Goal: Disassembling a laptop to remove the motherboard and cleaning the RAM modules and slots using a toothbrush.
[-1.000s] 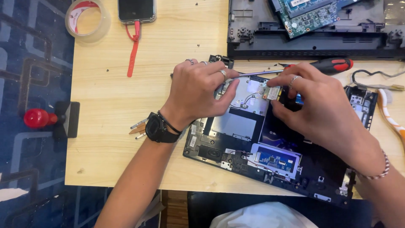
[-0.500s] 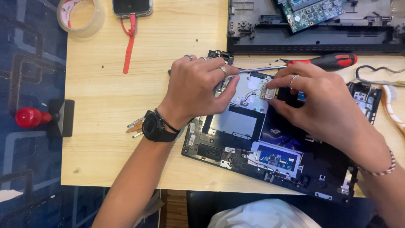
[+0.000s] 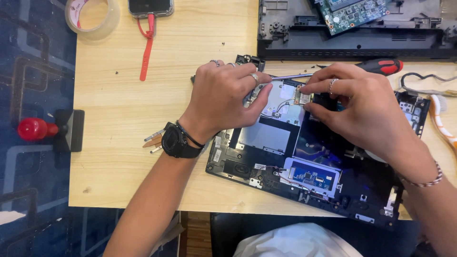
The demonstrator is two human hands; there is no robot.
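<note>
A pale wooden tabletop (image 3: 119, 143) fills most of the overhead view, set on a dark blue patterned floor. Lying across its right half is an opened laptop base (image 3: 285, 162), black, its cover off and its insides bare: a silver shield plate in the middle, a blue touchpad board near the front edge, thin wires and empty screw posts. It appears well into being taken apart, with small parts not yet out. A second stripped laptop shell (image 3: 352, 38) with a green circuit board (image 3: 352, 12) sits along the far edge.

The left hand (image 3: 226, 97), with rings and a black wristwatch, rests curled on the base's upper left part, fingers bent down and pressing there; whether it grips anything cannot be told. The right hand (image 3: 362, 107) pinches thumb and forefinger closed on a small card module (image 3: 302, 98) seated near the middle of the base.

A red-handled screwdriver (image 3: 376, 66) lies just behind the hands. Further left are a roll of clear tape (image 3: 90, 16), a phone (image 3: 150, 6) with a red cable, and a few loose screws (image 3: 152, 140) near the left wrist.
</note>
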